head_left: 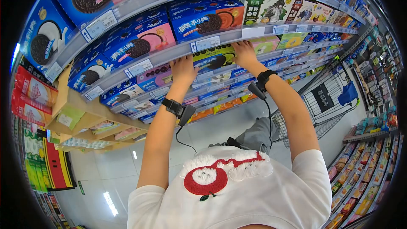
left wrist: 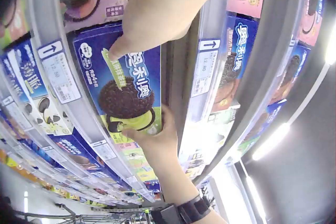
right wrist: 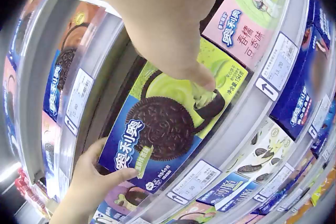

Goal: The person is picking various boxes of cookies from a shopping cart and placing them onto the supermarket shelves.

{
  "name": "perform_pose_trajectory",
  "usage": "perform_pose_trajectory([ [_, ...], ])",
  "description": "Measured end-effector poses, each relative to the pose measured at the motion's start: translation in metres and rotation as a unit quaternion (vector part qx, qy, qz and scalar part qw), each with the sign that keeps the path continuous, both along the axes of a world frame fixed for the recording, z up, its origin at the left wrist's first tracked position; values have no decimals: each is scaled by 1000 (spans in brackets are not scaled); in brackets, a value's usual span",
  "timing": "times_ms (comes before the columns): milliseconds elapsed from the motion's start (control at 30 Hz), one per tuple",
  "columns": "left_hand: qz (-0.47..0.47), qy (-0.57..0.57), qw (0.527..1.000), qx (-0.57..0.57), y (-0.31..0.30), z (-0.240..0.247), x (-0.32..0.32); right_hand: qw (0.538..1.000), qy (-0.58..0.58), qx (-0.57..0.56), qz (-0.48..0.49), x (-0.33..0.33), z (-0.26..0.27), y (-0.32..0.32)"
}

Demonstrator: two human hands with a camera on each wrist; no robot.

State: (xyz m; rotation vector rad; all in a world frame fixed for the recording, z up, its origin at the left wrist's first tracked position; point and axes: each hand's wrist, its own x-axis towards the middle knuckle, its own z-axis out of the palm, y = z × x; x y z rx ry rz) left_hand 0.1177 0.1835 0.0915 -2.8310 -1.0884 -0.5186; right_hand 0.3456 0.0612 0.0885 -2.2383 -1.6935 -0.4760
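Note:
A blue and green box of sandwich cookies (head_left: 214, 59) sits in a shelf row, its front facing me. My left hand (head_left: 183, 70) grips its left end, and my right hand (head_left: 246, 55) grips the right end. In the left wrist view, the left thumb lies on the box front (left wrist: 126, 90) while the right hand (left wrist: 160, 142) holds the far end. The right wrist view shows the right thumb pressing the green part of the box (right wrist: 163, 124), with the left hand (right wrist: 92, 174) at the blue corner. Fingers behind the box are partly hidden.
A pink cookie box (right wrist: 244, 16) stands beside the green end. Price tags line the shelf edge (right wrist: 194, 182) below, and another shelf (head_left: 205, 42) with blue boxes (head_left: 207, 19) runs above. Behind my right arm stands a shopping cart (head_left: 322, 97) in the aisle.

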Motion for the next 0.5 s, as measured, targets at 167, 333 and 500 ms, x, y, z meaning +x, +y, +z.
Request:
perform_pose_trajectory([
  [167,-2,8,1000,-17,4,5,3,1000,16,-22,-3,7,-2,10],
  [333,-22,-4,1000,6,18,-6,7,996,4,-82,-33,5,2,20],
  [500,-32,-15,998,47,15,-18,2,999,2,-44,-17,2,-9,20],
])
